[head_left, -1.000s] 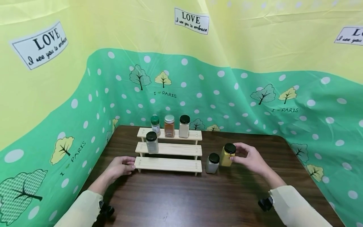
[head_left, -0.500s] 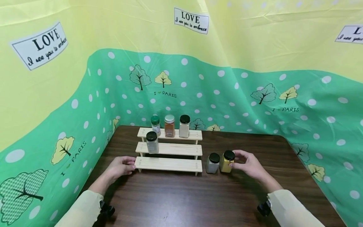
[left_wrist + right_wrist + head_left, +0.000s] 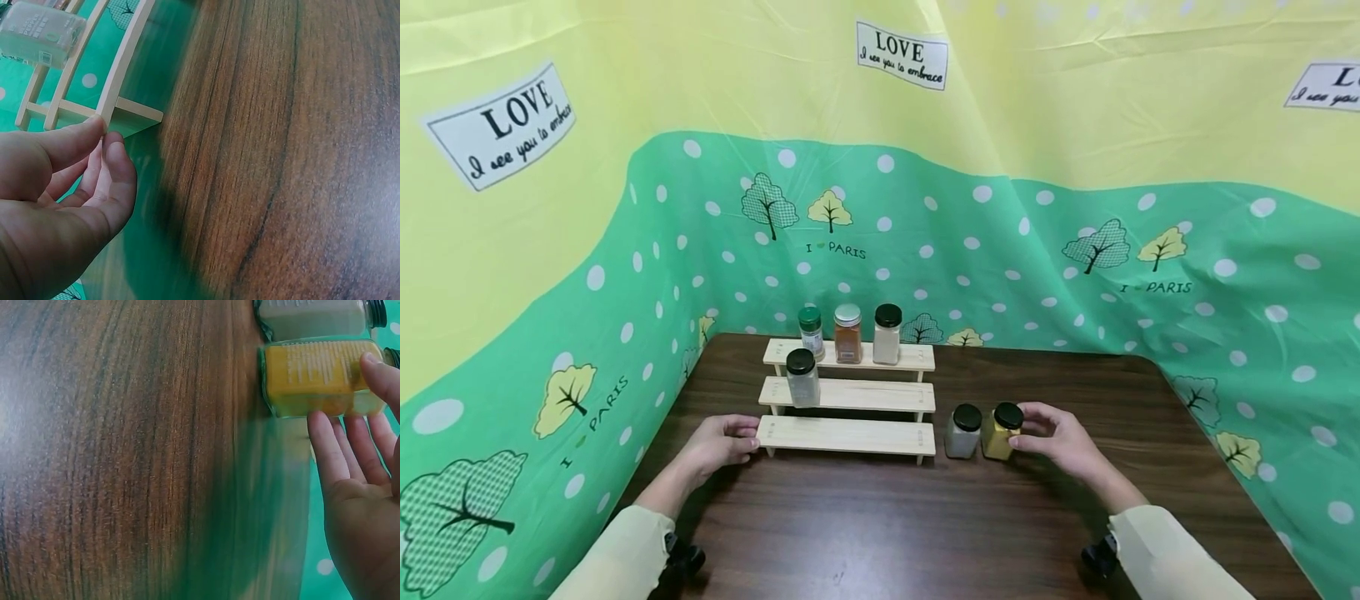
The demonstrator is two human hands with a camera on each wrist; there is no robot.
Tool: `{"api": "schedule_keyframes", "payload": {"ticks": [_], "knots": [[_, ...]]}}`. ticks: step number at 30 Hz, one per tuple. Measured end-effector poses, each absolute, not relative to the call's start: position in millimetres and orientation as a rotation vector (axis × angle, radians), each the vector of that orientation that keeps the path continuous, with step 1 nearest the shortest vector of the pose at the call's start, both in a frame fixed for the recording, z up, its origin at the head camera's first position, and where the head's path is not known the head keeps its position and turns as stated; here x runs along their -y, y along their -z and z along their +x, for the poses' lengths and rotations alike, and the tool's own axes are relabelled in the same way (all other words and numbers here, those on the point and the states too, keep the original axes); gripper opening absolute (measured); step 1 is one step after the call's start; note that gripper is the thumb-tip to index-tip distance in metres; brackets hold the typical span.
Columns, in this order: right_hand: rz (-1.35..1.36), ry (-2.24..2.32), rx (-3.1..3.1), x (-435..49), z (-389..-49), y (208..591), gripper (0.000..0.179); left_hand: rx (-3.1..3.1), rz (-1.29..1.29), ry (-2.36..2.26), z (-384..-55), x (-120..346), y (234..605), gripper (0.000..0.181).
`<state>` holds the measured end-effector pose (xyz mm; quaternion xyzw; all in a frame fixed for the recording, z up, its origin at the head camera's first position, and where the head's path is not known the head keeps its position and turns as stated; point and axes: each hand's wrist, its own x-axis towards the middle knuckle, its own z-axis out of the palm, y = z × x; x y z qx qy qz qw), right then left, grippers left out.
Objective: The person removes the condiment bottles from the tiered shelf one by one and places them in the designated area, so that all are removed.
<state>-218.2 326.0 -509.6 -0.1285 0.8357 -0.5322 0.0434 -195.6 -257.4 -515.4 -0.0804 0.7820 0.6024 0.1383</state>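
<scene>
At the left, my left hand point(image 3: 724, 442) pinches the end of the lowest board of a three-step wooden spice rack point(image 3: 842, 433), thumb above and fingers below, as the left wrist view shows. My right hand point(image 3: 1060, 437) holds a glass jar of yellow spice point(image 3: 1000, 440) with a black lid, upright on the table. In the right wrist view the thumb lies on one face of this yellow jar point(image 3: 319, 372), and the other fingertips are at its side. Just left of it stands a black-lidded jar of greyish spice point(image 3: 962, 437).
The rack's top step holds a green-capped jar point(image 3: 812, 333), an orange-brown spice jar point(image 3: 847, 337) and a black-lidded pale jar point(image 3: 887, 337). A black-lidded jar point(image 3: 803, 382) stands at the middle step's left. Patterned cloth point(image 3: 970, 275) hangs behind the brown table point(image 3: 865, 525).
The yellow spice jar has come toward me in my right hand, down to beside the greyish jar, and now stands level with it. The left hand has kept its place on the rack.
</scene>
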Motion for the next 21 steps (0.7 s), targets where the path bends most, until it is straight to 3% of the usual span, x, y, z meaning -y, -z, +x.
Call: {"api": "schedule_keyframes", "payload": {"ticks": [14, 21], "knots": [[-0.479, 1.516, -2.641, -331, -218, 508, 0.048, -2.244, -0.237, -1.753, -196, 259, 519, 0.043], [-0.485, 1.425, -2.650, -333, -222, 488, 0.050, -2.225, -0.227, -1.762, -198, 261, 518, 0.044]]}}
